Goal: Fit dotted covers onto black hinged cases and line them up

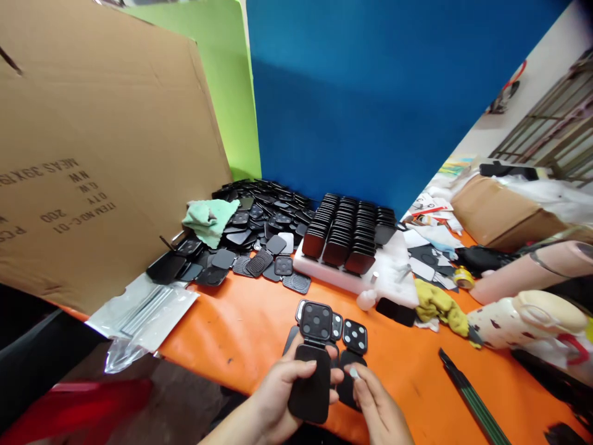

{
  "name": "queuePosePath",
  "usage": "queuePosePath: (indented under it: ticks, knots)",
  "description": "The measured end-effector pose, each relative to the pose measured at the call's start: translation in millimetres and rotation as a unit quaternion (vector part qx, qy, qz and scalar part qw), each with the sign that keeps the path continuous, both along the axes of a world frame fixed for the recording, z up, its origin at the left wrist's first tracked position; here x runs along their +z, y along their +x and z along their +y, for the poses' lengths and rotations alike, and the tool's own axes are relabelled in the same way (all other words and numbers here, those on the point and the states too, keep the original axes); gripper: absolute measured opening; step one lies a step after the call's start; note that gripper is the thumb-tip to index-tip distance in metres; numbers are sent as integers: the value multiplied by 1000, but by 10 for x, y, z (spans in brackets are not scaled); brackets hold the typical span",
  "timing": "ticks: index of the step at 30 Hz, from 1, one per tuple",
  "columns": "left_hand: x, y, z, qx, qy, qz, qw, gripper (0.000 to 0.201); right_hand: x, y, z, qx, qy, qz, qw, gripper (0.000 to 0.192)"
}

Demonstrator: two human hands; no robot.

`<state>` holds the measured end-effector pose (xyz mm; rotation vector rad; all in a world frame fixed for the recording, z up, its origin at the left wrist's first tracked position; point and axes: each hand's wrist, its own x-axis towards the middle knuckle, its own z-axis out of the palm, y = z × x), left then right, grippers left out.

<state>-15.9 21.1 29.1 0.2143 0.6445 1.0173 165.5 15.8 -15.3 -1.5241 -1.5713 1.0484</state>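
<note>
My left hand (273, 392) grips a black hinged plate (310, 383), thumb across its smooth lower half. The square upper half, tilted open, shows several dark round recesses. Between thumb and fingertip, my right hand (380, 405) pinches a small pale silvery disc (354, 373), just right of the held plate. Under the hands lies another black hinged plate (354, 337) with silvery discs in its upper half. More such plates are partly hidden behind my left hand, at least one with silvery discs too.
Black plates (266, 213) are heaped at the back left beside a green cloth (210, 219). Rows of upright plates (343, 235) stand in white foam (319, 266). Right of my hands are a green-black cutter (472, 395), a yellow cloth (442, 306) and bottles (509, 318). Tall cardboard (102, 123) borders the left.
</note>
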Motion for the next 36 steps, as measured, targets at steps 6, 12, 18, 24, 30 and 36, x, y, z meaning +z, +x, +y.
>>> queuePosePath:
  ticks: [6, 12, 18, 24, 30, 36]
  knots:
    - [-111, 102, -19, -63, 114, 86, 988, 56, 342, -98, 116, 49, 11, -50, 998, 33]
    - [-191, 124, -91, -115, 332, 433, 830, 86, 406, -142, 181, 61, 96, -139, 984, 29]
    - [-183, 103, -112, -161, 355, 508, 768, 89, 525, -101, 193, 126, 82, -199, 968, 28]
    - [-230, 135, -116, -145, 359, 501, 774, 88, 575, -122, 225, 136, 41, -129, 981, 20]
    - [-298, 184, -167, -144, 336, 449, 815, 86, 455, -194, 156, 120, 60, -82, 988, 30]
    - [-294, 219, -140, -112, 333, 491, 797, 89, 480, -215, 91, 129, 60, -178, 974, 27]
